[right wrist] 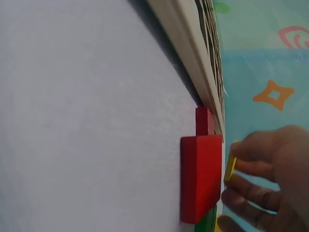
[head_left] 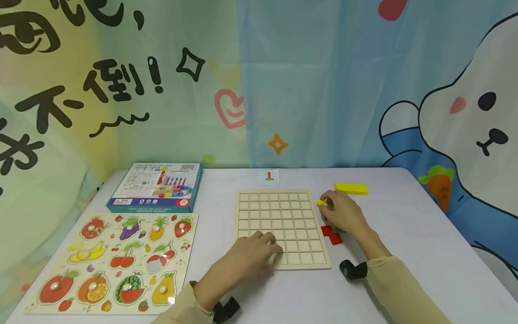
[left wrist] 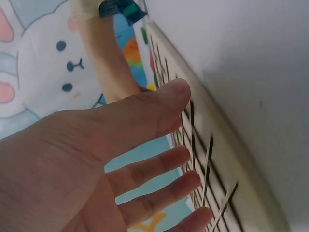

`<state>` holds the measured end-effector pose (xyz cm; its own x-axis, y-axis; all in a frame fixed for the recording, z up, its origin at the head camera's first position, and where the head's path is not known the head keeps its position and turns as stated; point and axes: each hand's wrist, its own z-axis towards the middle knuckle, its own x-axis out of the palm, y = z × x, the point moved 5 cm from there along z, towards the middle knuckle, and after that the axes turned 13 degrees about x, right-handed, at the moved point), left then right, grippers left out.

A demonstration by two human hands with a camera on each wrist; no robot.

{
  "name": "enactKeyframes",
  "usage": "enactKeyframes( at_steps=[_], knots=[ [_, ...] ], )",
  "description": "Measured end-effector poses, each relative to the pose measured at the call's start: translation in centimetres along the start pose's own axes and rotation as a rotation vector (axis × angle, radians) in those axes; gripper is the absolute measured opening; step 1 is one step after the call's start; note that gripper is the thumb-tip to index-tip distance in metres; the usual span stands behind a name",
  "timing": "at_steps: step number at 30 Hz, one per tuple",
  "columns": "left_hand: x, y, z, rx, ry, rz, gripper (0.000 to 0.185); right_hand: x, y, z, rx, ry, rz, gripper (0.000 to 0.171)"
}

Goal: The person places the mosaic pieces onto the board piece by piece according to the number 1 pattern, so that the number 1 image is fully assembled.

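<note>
A square wooden grid board [head_left: 283, 265] lies in the middle of the table. My left hand [head_left: 252, 254] rests at its near left part, fingers loosely extended, and in the left wrist view the fingertips [left wrist: 186, 154] reach the grid ridges. At the board's right edge my right hand [head_left: 344, 211] pinches a small yellow block [right wrist: 231, 166] between thumb and fingers. Below that hand, beside the board, lies a stepped red block [head_left: 332, 235]. A green block [right wrist: 206, 221] is mostly hidden by the hand in the head view.
A long yellow block [head_left: 351, 188] lies behind the right hand. Beyond the board is a small printed pattern card [head_left: 269, 177]. On the left are a fruit puzzle board [head_left: 103, 265] and a flat teal box [head_left: 155, 186]. A printed curtain [head_left: 299, 90] hangs behind the table.
</note>
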<state>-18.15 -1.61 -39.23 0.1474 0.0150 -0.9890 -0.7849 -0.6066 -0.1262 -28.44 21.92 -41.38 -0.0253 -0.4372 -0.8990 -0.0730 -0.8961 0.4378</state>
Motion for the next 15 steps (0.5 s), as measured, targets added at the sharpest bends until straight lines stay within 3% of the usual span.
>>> enactKeyframes(
  at_steps=[9,15],
  knots=[
    [-0.8,3.4,-1.4,-0.114,0.019,-0.036,0.042,0.0,2.5,-0.3,-0.112,0.018,0.088,0.027],
    [-0.5,4.2,-1.8,-0.108,0.022,-0.078,0.048,0.4,4.3,-0.2,-0.205,0.067,0.089,0.026]
  ],
)
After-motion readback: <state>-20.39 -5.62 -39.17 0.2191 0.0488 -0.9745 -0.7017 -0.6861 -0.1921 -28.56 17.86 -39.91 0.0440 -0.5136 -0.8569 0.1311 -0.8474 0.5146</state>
